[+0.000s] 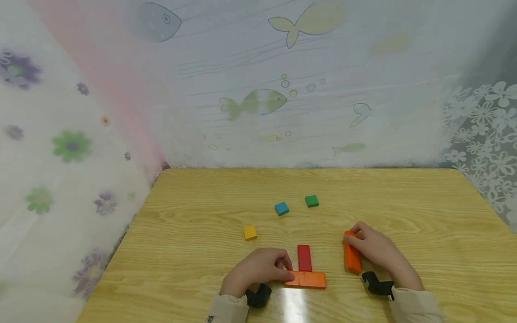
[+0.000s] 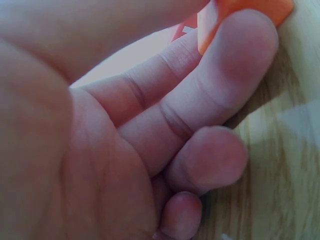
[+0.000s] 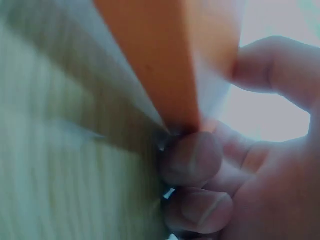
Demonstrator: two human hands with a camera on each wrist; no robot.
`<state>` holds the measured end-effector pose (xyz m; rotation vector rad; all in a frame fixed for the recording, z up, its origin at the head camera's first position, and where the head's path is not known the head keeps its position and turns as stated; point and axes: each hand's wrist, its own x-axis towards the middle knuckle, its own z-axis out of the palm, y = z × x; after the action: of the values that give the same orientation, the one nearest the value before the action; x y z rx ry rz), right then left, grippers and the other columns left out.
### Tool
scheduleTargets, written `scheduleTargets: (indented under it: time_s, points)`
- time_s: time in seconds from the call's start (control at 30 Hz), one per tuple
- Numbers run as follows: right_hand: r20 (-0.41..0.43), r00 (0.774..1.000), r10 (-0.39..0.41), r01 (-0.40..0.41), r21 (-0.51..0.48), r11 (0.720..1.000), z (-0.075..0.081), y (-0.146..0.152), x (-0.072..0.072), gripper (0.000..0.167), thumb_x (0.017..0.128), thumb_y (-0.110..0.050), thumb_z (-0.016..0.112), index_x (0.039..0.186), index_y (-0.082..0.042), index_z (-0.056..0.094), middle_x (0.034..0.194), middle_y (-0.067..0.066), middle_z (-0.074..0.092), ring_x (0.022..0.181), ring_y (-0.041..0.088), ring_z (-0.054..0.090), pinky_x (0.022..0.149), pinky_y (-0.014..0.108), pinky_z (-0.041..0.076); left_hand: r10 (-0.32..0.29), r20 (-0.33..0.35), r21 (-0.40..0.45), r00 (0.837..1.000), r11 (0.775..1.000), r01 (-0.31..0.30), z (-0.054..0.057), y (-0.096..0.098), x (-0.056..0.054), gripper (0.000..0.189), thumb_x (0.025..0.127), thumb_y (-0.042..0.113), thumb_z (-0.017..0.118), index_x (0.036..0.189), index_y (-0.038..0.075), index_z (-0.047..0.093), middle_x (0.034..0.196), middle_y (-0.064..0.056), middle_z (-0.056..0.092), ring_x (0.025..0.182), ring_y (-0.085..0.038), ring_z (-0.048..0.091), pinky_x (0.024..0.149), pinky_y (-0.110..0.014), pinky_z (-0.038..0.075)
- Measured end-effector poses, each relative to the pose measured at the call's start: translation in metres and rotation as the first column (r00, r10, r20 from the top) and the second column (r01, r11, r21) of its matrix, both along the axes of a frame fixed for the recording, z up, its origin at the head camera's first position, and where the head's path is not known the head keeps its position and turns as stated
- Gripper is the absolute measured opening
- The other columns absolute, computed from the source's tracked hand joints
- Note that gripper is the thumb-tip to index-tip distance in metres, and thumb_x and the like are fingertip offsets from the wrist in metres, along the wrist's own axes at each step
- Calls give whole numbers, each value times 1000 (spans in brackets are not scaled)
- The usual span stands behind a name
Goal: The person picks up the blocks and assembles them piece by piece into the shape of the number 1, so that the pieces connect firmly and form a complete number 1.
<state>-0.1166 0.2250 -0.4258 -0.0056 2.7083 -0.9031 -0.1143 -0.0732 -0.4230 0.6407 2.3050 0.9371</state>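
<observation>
In the head view my left hand (image 1: 264, 267) pinches the left end of a flat orange block (image 1: 311, 280) lying crosswise on the table. The left wrist view shows the thumb above and curled fingertips at the corner of that orange block (image 2: 282, 9). A red rectangular block (image 1: 304, 258) lies lengthwise at its far edge, close against it or touching. Farther right, my right hand (image 1: 377, 251) grips the far end of a second, thicker-looking orange block (image 1: 353, 258), which points toward me. In the right wrist view, this orange block (image 3: 155, 60) sits between thumb and fingers, blurred.
Three small square blocks lie farther back: a yellow one (image 1: 250, 233), a blue one (image 1: 282, 208) and a green one (image 1: 312, 201). The wood-grain table (image 1: 194, 202) ends at a fish-patterned curtain (image 1: 250, 63). Black wrist devices (image 1: 258, 296) sit below both hands.
</observation>
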Motion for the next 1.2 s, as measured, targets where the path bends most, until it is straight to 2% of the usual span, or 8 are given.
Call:
scheduleTargets:
  time_s: [0.13, 0.3, 0.47, 0.67, 0.8, 1.0, 1.2]
  points:
    - [24, 1000, -13, 14, -37, 999, -1, -7, -2, 40, 88, -43, 50, 105, -7, 46, 70, 3, 48, 57, 16, 41, 52, 29, 29, -2, -1, 4, 1000, 1000, 2, -2, -1, -1, 15, 77, 35, 68, 84, 24, 61, 64, 9, 54, 57, -5, 47, 55, -22, 37]
    - [51, 998, -26, 31, -105, 994, -3, -11, -5, 42, 87, -44, 51, 105, -6, 47, 84, 5, 57, 67, 16, 46, 59, 29, 34, -11, 1, -11, 1000, 1000, 11, 0, -3, -3, 15, 78, 35, 67, 84, 23, 61, 64, 10, 54, 57, -6, 47, 56, -23, 37]
    - [65, 998, -19, 32, -210, 977, -5, -13, -15, 42, 88, -43, 51, 105, -5, 47, 79, 5, 54, 67, 17, 47, 60, 29, 35, -11, 11, -30, 1000, 999, 11, 1, -2, -5, 15, 78, 37, 67, 83, 25, 61, 65, 10, 54, 58, -7, 47, 56, -24, 36]
    - [57, 998, 16, 0, -268, 963, -4, -17, -31, 40, 89, -39, 50, 106, -2, 46, 76, 5, 51, 67, 18, 46, 62, 30, 35, 3, 21, -14, 1000, 1000, -3, -2, -1, -3, 14, 77, 37, 67, 83, 25, 61, 64, 9, 55, 58, -7, 48, 56, -24, 37]
    - [82, 996, 30, -5, -290, 957, -3, -22, -41, 41, 90, -39, 49, 107, -1, 46, 72, 5, 48, 65, 18, 44, 61, 29, 34, 9, 37, -10, 999, 1000, -9, -4, -2, -2, 14, 77, 36, 68, 83, 25, 61, 64, 9, 55, 58, -7, 48, 57, -24, 38]
    - [64, 997, 47, -25, -314, 949, 0, -26, -54, 45, 91, -39, 47, 109, 2, 44, 75, 8, 48, 66, 20, 44, 60, 30, 34, 8, 31, -9, 1000, 1000, -7, -4, -2, -4, 13, 78, 36, 67, 83, 26, 61, 65, 10, 56, 59, -6, 48, 57, -23, 38]
    - [93, 996, -2, 31, -305, 952, -2, -33, -61, 49, 89, -43, 48, 112, 1, 44, 82, 8, 49, 71, 19, 45, 62, 30, 35, 6, 41, -9, 999, 1000, -6, -4, -2, -5, 13, 78, 36, 67, 83, 26, 61, 64, 10, 56, 58, -6, 48, 56, -23, 37]
